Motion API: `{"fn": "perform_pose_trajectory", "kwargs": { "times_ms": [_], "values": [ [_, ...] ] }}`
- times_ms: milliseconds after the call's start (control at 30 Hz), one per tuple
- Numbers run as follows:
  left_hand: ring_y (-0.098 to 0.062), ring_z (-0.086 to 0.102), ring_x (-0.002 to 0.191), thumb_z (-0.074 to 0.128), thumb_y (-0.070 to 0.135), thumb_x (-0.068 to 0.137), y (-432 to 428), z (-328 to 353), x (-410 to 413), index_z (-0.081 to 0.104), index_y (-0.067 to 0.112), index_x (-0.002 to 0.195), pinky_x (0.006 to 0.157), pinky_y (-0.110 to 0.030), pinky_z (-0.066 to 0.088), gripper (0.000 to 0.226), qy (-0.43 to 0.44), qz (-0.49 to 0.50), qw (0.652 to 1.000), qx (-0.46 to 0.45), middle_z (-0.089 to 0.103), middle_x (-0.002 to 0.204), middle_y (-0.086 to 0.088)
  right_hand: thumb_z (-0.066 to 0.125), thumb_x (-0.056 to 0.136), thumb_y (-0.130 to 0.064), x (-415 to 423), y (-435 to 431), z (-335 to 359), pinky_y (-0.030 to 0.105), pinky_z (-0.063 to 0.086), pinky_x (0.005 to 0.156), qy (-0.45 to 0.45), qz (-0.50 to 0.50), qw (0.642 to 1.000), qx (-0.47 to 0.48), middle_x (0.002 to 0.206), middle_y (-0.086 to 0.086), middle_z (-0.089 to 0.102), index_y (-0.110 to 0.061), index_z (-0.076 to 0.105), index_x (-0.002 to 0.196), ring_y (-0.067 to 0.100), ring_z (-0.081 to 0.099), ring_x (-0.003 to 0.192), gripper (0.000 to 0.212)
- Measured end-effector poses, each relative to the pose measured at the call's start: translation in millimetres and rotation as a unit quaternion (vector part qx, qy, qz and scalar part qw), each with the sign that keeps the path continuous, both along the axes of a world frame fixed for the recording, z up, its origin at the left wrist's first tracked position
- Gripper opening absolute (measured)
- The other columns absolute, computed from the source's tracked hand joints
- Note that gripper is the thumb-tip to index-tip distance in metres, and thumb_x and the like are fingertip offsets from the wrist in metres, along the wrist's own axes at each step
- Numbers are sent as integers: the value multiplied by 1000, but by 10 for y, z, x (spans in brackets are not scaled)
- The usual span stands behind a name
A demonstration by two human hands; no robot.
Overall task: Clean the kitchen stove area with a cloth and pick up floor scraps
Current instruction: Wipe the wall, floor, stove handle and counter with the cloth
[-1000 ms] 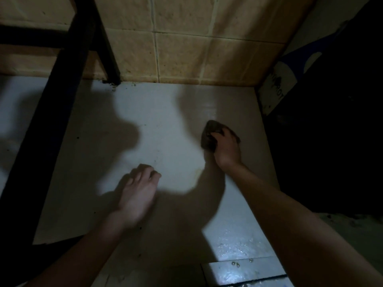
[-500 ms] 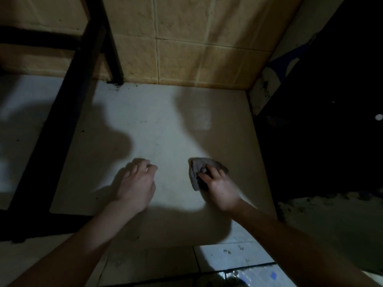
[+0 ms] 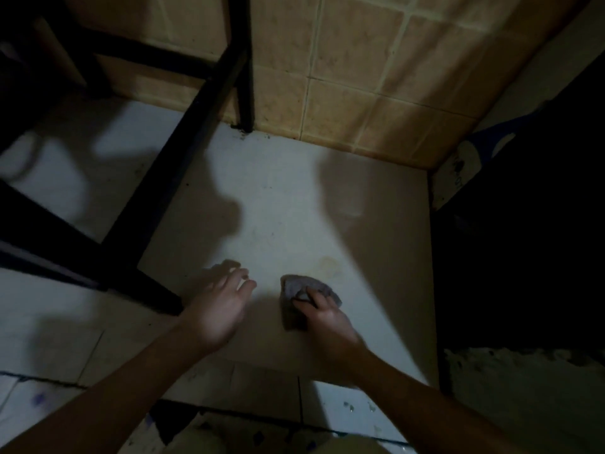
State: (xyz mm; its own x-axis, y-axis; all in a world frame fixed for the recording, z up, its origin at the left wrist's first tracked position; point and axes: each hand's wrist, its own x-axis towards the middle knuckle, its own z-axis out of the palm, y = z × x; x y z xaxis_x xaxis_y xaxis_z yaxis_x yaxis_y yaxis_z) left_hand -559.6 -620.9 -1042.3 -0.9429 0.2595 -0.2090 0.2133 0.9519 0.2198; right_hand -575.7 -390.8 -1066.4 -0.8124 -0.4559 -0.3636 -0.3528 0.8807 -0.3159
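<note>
A crumpled grey cloth point(image 3: 299, 286) lies on the pale floor tile point(image 3: 294, 217), and my right hand point(image 3: 322, 317) presses down on it with the fingers gripping its near part. My left hand point(image 3: 217, 304) rests flat on the same tile just left of the cloth, fingers slightly apart and holding nothing. A faint yellowish stain point(image 3: 330, 265) marks the tile just beyond the cloth. Small dark specks point(image 3: 242, 136) lie at the foot of the wall.
A black metal frame point(image 3: 183, 149) with a leg standing at the wall crosses the left side. Tan wall tiles point(image 3: 353, 77) close off the back. A dark object with a blue and white label point(image 3: 465, 172) stands on the right. Wet droplets point(image 3: 357, 406) dot the near tile.
My right hand has dragged the cloth from the far right of the tile back toward me. My left hand stays planted on the floor while the view swings right.
</note>
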Motion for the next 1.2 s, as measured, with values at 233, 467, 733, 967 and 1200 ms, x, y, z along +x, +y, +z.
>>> {"fn": "perform_pose_trajectory", "kwargs": {
  "times_ms": [233,467,733,967,1200],
  "values": [
    [-36,67,86,73,-2,64,-259,9,630,59,8,106,69,-42,58,45,-3,57,998,6,65,103,-20,41,94,-18,28,-189,-183,40,28,113,-15,17,997,-79,153,12,29,-20,51,134,33,29,139,41],
    [-38,65,86,65,-3,71,-453,319,1099,61,3,111,66,-43,55,41,-9,198,979,-54,61,111,-22,45,96,-18,41,-500,93,33,26,113,-37,124,987,-98,156,2,21,-27,45,138,25,19,143,43],
    [-29,47,120,44,18,96,-748,702,1959,33,16,141,94,-34,39,47,-100,380,916,-76,31,142,-8,46,94,-11,343,-1023,505,40,30,112,-9,304,941,-146,151,10,33,-16,53,133,30,36,135,40],
    [-28,49,119,47,25,95,-1419,1055,2600,36,17,139,94,-35,42,46,-63,474,873,-95,33,142,-8,55,76,-7,780,-1805,573,47,49,90,-12,417,894,-161,134,22,51,-12,65,117,45,56,113,42],
    [-29,48,120,45,25,94,-1924,1420,3116,35,18,138,97,-38,40,45,-59,554,824,-100,33,142,-7,49,93,-13,1230,-2857,1089,39,32,110,1,532,838,-124,156,5,18,-19,41,141,24,21,142,49]
  ]
}}
